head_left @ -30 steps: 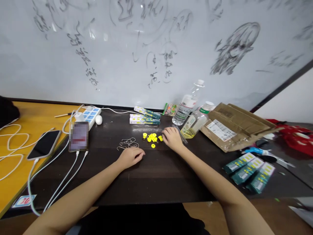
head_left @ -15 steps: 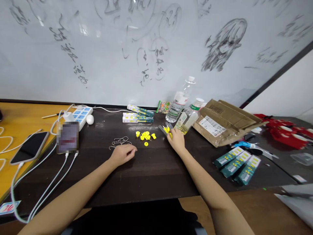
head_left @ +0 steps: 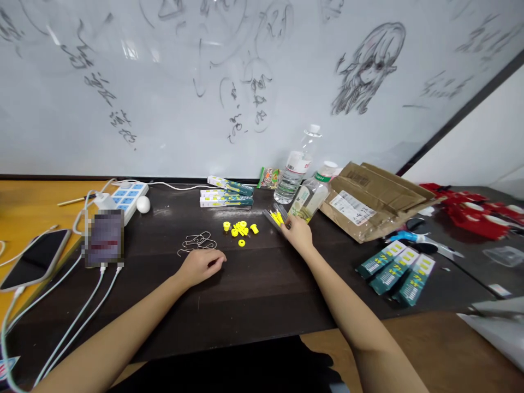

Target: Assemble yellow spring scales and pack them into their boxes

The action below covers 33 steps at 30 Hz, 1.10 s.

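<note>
Right hand (head_left: pixel 298 233) sits on the dark worktop (head_left: pixel 254 295), fingers closed on a small clear bag (head_left: pixel 277 216) of yellow bits, just beside the bottles (head_left: pixel 301 185). Left hand (head_left: pixel 200 266) rests curled and loose, gripping nothing, right below the wire hooks (head_left: pixel 196 242). Between the hands lies a cluster of yellow caps (head_left: pixel 239 229), with green packs (head_left: pixel 226 196) behind.

Office or classroom workspace. Evidence: wall-wide whiteboard (head_left: pixel 262 82) covered in marker scribbles and sketches; dark desk (head_left: pixel 254 289); power strip (head_left: pixel 125 199) with charging phones (head_left: pixel 35 259); cardboard parcel (head_left: pixel 368 199); water bottles (head_left: pixel 292 174); boxed small goods (head_left: pixel 395 270).
</note>
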{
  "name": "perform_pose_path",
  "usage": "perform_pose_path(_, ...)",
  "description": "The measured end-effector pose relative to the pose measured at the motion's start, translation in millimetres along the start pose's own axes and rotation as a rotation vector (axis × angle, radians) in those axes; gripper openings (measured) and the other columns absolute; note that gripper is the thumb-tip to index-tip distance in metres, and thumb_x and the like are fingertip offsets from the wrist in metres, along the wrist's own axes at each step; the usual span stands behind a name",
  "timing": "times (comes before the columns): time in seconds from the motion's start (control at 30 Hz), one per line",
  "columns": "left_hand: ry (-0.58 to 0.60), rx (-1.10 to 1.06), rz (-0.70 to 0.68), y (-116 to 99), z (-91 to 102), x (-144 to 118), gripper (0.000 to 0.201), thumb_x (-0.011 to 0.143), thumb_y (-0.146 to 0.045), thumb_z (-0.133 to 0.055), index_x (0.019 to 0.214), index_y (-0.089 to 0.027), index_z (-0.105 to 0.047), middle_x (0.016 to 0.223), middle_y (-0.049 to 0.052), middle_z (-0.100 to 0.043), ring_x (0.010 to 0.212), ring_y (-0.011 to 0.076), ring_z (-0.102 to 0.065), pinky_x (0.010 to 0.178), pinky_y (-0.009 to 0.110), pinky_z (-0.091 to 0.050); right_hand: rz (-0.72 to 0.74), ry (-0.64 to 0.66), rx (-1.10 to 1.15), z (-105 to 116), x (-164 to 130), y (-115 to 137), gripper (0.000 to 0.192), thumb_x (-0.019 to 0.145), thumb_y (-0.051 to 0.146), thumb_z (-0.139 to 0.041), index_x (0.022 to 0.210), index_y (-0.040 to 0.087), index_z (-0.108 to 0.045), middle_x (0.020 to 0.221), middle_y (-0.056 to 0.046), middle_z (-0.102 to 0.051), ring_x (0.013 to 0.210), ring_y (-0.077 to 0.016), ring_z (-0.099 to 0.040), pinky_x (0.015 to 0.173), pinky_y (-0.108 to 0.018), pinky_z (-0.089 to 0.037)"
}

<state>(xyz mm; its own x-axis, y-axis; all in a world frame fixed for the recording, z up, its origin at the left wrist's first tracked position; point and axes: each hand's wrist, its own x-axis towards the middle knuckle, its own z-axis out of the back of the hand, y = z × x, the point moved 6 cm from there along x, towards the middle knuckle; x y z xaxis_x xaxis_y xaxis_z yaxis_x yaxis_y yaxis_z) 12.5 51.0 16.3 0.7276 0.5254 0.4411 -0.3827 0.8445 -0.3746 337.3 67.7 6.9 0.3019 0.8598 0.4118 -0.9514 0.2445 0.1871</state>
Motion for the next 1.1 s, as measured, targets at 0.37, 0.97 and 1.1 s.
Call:
perform_pose_path(0.37,0.043,-0.018,0.058,10,-1.9,0,0.025,0.09,-0.026,-0.042,0.085,-0.02,-0.066,0.081,-0.002,-0.071,0.061,0.0087,-0.062,0.06,0.019,-0.043,0.019,0.058,-0.038,0,7,2,0.017,0.077,0.035,-0.062,0.071,0.019,-0.062,0.079,-0.007,-0.065,0.077,-0.0209,-0.059,0.064,-0.028,-0.039)
perform_pose_path(0.97,-0.156,0.248,-0.18,-19,6.5,3,0.031,0.089,-0.023,-0.05,0.118,-0.023,-0.059,0.114,0.009,-0.064,0.108,0.0209,-0.058,0.097,0.04,-0.043,0.867,0.031,0.483,24,-87,137,0.021,0.092,0.035,-0.047,0.084,0.02,-0.059,0.076,-0.004,-0.065,0.07,-0.0154,-0.059,0.065,-0.026,-0.043)
perform_pose_path(1.1,0.048,0.261,-0.212,-19,-11.3,4,0.032,0.093,-0.028,-0.045,0.123,-0.022,-0.055,0.101,0.007,-0.066,0.092,0.0182,-0.062,0.084,0.032,-0.048,1.065,0.036,0.393,17,-112,157,0.028,0.095,0.036,-0.042,0.079,0.02,-0.058,0.071,-0.004,-0.063,0.069,-0.0154,-0.059,0.063,-0.027,-0.042)
